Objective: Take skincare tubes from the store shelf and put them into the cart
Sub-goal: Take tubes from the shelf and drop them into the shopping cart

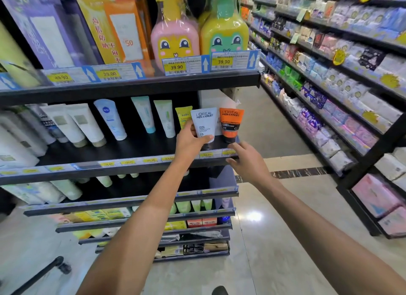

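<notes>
White tube (pixel 203 124) stands cap-down at the shelf's (pixel 131 151) right end, long axis vertical, pinched low by the left hand (pixel 191 142). Orange tube (pixel 230 124) stands just beside it; the right hand (pixel 248 160), fingers relaxed and empty, lies nearer, just below.

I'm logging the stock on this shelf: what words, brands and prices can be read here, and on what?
"L'OREAL MEN EXPERT", "HYDRA POWER": white tube, gripped by the left hand.
"L'OREAL MEN EXPERT": orange tube; its smaller print is blurred.
"39.90": price tag under the pink bottle.
"39.90": price tag under the yellow-green bottle.
"29.00": tag.
"49.90": tag.
"50": orange box.
Lower shelf tags: too blurred.
</notes>
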`<control>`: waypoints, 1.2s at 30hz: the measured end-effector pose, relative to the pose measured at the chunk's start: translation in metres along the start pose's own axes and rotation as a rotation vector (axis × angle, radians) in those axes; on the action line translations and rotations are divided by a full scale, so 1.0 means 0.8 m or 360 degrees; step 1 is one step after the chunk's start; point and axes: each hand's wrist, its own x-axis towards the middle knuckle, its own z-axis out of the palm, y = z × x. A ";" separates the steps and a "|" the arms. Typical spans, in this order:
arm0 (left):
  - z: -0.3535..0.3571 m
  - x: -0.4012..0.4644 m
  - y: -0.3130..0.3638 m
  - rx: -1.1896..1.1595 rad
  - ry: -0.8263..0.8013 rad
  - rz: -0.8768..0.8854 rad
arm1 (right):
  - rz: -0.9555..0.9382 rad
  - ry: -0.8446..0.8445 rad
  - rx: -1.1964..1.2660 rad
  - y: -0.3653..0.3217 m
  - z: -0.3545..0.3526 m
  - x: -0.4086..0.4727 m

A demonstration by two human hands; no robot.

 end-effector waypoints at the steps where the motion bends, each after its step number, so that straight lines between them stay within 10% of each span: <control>1: 0.000 -0.001 -0.002 0.0023 0.0005 -0.0007 | -0.0006 0.0005 -0.0004 0.001 0.001 0.000; 36: -0.005 -0.012 -0.003 0.0507 -0.0133 -0.0052 | 0.0038 -0.0081 0.0061 -0.013 -0.005 -0.014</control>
